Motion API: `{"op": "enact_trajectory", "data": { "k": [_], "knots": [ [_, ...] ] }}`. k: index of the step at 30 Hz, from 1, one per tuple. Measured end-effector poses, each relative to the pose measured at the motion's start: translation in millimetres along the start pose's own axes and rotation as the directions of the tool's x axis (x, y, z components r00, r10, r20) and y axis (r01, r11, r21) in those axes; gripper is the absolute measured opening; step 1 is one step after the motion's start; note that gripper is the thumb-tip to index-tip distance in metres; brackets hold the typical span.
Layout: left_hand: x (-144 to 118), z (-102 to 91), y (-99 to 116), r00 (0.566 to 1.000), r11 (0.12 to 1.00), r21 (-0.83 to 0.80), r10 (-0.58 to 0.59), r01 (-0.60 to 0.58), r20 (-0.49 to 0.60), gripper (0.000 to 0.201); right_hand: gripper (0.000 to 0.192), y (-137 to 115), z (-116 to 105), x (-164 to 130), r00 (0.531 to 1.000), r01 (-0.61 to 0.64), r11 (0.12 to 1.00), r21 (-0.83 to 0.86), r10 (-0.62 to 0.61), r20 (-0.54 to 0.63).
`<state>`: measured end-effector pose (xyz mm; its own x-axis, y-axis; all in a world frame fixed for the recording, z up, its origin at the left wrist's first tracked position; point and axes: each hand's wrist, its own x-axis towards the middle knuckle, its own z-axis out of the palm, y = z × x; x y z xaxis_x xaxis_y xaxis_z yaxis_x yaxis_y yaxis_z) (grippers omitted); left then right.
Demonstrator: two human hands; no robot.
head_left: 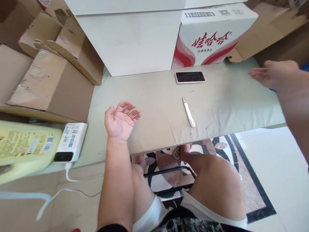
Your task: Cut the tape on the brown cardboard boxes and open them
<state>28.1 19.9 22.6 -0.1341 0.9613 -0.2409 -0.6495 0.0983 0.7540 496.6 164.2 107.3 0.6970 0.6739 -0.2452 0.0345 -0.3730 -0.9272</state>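
My left hand (120,125) rests palm up over the left part of the cloth-covered table, its fingers loosely apart and nothing in them. At the far right, my right hand (272,74) is stretched out sideways, slightly blurred. Its fingers look extended and no object shows in them. Between the hands lies a slim white tool (188,112) with a narrow metallic-looking tip pointing away from me; its exact kind is unclear. Behind it a smartphone (190,77) with a dark screen and pale edge lies flat. Neither hand touches these things.
White boxes (142,42) and a red-and-white water carton (207,42) line the back. Cardboard boxes (65,87) stand left. A white power bank (72,140) with a cable lies beside a yellow jug (26,148). Something blue (305,67) shows behind my right arm.
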Motion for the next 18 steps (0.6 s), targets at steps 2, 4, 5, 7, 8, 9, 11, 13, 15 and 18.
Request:
{"op": "enact_trajectory", "data": {
  "k": [2, 4, 5, 7, 8, 9, 11, 13, 15, 18],
  "knots": [
    [2.0, -2.1, 1.3, 1.000, 1.000, -0.008, 0.016, -0.016, -0.010, 0.045, 0.013, 2.4, 20.6, 1.8, 0.999, -0.029, 0.997, -0.069, 0.031, 0.033],
    [2.6, -4.7, 3.7, 0.999, 0.999, -0.016, 0.035, -0.035, -0.020, 0.046, 0.012, 13.1, 31.3, -5.6, 0.998, -0.035, 0.990, -0.137, 0.041, 0.042],
    [2.3, -5.9, 5.0, 0.999, 0.999, -0.017, 0.042, -0.042, -0.023, 0.046, 0.013, 18.9, 33.5, -11.2, 0.998, -0.031, 0.985, -0.170, 0.039, 0.044],
    [0.1, -8.4, 7.9, 0.998, 0.998, -0.012, 0.054, -0.055, -0.022, 0.047, 0.014, 27.7, 34.8, -24.7, 0.997, -0.009, 0.972, -0.233, 0.026, 0.068],
    [-1.6, -9.6, 9.3, 0.998, 0.998, -0.011, 0.062, -0.062, -0.020, 0.048, 0.013, 30.0, 35.5, -32.4, 0.995, 0.011, 0.965, -0.263, 0.015, 0.095],
    [-3.6, -10.8, 10.7, 0.997, 0.997, -0.013, 0.070, -0.070, -0.016, 0.049, 0.012, 30.7, 37.4, -41.0, 0.991, 0.037, 0.956, -0.290, 0.001, 0.131],
    [-7.9, -13.4, 13.6, 0.996, 0.995, -0.034, 0.090, -0.090, -0.013, 0.049, 0.009, 28.7, 47.3, -61.9, 0.972, 0.113, 0.935, -0.336, -0.035, 0.231],
    [-11.6, -16.3, 16.8, 0.991, 0.988, -0.083, 0.124, -0.128, -0.042, 0.047, 0.006, 24.7, 67.9, -89.6, 0.929, 0.226, 0.905, -0.361, -0.088, 0.359],
    [-14.5, -19.6, 21.0, 0.968, 0.965, -0.145, 0.195, -0.217, -0.155, 0.040, 0.005, 21.9, 98.5, -125.9, 0.847, 0.366, 0.860, -0.355, -0.150, 0.509],
    [-18.7, -26.4, 28.7, 0.788, 0.865, -0.129, 0.368, -0.485, -0.494, 0.028, 0.017, 24.0, 154.3, -197.9, 0.611, 0.617, 0.744, -0.257, -0.248, 0.752]
  ]
}}
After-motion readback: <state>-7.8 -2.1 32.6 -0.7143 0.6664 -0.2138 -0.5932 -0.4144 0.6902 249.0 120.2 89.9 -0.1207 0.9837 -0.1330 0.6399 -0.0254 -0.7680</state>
